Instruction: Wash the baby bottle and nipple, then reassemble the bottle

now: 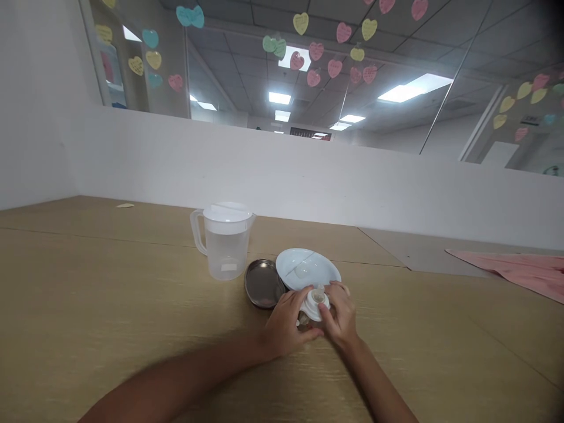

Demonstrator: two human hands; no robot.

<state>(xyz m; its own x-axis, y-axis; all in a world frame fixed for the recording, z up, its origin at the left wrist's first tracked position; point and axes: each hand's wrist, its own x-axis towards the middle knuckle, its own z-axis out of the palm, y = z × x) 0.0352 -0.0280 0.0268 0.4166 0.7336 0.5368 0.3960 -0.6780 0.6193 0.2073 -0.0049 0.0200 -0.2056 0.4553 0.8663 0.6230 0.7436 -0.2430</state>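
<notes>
Both hands are around a small container [318, 302] with a round white lid and a short clear top; its exact kind is unclear. My left hand [288, 323] wraps the container's left side, and the body is mostly hidden behind the fingers. On the other side, my right hand [341, 314] has its thumb against the edge of the white lid and its fingers curled behind. Just beyond the hands is a white oval bowl [286, 258] with a thin clear stick and a little clear liquid in it. A round metal dish [263, 285] stands left of the bowl.
A translucent pitcher [227, 249] with a white lid stands behind and left of the metal dish, handle to the left. Pink cloth [520, 270] lies at the far right of the wooden table [132, 305]. A small pale flat piece [126, 205] rests near the back wall.
</notes>
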